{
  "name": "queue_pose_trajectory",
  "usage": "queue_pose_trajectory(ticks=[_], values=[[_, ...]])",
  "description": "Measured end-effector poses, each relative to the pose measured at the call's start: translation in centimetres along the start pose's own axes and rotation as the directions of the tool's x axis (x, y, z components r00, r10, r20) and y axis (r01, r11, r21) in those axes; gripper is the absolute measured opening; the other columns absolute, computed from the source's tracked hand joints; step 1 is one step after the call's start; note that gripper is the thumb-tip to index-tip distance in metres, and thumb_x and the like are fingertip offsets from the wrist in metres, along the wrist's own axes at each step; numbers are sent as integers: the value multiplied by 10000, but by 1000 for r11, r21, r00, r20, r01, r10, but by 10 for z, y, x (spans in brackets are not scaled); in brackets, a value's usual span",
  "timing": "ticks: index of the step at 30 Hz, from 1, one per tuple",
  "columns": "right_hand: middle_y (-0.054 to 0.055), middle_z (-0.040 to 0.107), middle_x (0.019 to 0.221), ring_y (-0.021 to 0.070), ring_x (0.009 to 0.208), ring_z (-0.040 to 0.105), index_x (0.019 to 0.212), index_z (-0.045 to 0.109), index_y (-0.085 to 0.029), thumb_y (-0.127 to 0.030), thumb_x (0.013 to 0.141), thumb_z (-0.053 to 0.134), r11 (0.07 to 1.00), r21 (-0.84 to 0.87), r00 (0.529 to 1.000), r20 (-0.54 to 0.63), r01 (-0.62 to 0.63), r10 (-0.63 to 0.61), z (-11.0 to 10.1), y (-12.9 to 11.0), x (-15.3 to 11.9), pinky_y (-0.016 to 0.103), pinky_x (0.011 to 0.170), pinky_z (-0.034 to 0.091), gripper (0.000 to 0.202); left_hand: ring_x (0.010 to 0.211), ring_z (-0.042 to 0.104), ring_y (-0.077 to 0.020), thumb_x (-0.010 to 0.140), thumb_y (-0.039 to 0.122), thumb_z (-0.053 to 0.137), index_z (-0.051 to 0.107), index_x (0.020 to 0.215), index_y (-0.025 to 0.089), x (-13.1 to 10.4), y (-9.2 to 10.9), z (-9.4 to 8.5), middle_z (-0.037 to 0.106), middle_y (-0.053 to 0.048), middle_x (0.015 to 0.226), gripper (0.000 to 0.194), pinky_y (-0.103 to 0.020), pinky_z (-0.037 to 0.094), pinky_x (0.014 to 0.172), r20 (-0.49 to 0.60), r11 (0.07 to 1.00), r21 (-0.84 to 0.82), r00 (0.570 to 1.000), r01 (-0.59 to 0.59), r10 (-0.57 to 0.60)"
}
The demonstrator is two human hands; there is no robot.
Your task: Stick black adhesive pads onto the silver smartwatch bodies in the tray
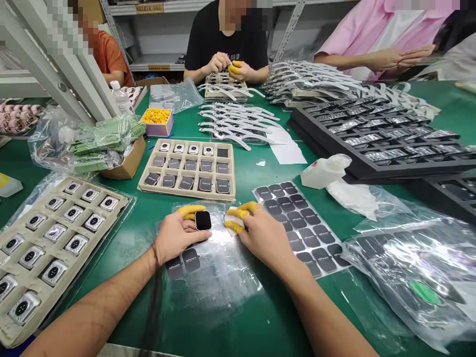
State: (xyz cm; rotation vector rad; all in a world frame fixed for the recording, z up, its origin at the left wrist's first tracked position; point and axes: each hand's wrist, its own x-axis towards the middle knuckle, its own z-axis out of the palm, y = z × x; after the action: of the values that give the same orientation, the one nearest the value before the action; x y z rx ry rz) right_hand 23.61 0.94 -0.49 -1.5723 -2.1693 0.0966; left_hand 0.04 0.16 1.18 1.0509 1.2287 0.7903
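Observation:
My left hand [171,237] grips a smartwatch body [203,220] by its edges, its dark screen facing up. Just to its right, my right hand [266,238] pinches a small white wipe [231,218]. Yellow finger cots cover some fingertips of both hands. Beneath them lies a clear plastic sheet [223,277] with a few black printed screen films [191,260] at its left side. By my right wrist is a sheet of black film stickers [310,238]. Beyond my hands stands a beige tray [142,186] of watch bodies, most with black films on their faces.
At left, another tray [124,202] holds watch bodies backs up. Behind are a box of yellow finger cots [159,129], white straps [238,121] and a co-worker in black [223,44]. To the right stand a white bottle [323,172], a black foam tray [357,171] and plastic bags [412,267].

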Motion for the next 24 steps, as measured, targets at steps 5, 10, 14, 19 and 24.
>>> queue_pose_trajectory(ticks=[5,10,14,19,24], values=[[33,685,838,175,720,615,1069,695,-242,-345,927,610,951,300,996,-55,79,-66,3,-13,-1,310,626,500,195,699,695,-188,647,341,865,668,1177,168,1,-3,0,727,-26,736,591,-286,551,638,45,961,246,992,-125,117],[51,705,903,192,830,644,1103,677,-248,-234,925,575,894,361,962,-160,267,-223,10,-36,-4,341,710,539,205,731,718,-185,700,272,806,687,1142,179,2,-5,-1,744,-20,752,467,-263,546,659,166,928,299,970,-224,180],[56,705,917,190,838,644,1036,694,-244,-227,931,597,904,345,962,-190,253,-196,15,-36,-3,355,741,542,144,752,732,-189,680,251,818,651,1208,170,1,-5,-1,754,-31,793,560,-257,553,664,190,963,206,972,-175,136],[47,697,898,171,802,645,986,720,-258,-248,922,623,875,374,950,-165,308,-264,15,-36,-1,318,689,537,116,804,745,-203,693,192,782,664,1192,167,2,-9,-2,762,-42,834,513,-272,576,710,206,963,181,966,-197,159],[53,699,891,184,828,639,993,712,-236,-242,922,629,908,337,961,-202,248,-188,19,-40,-2,340,733,533,110,802,748,-202,677,181,794,642,1215,152,3,-11,-1,762,-47,832,560,-274,586,715,174,980,132,977,-146,122]])
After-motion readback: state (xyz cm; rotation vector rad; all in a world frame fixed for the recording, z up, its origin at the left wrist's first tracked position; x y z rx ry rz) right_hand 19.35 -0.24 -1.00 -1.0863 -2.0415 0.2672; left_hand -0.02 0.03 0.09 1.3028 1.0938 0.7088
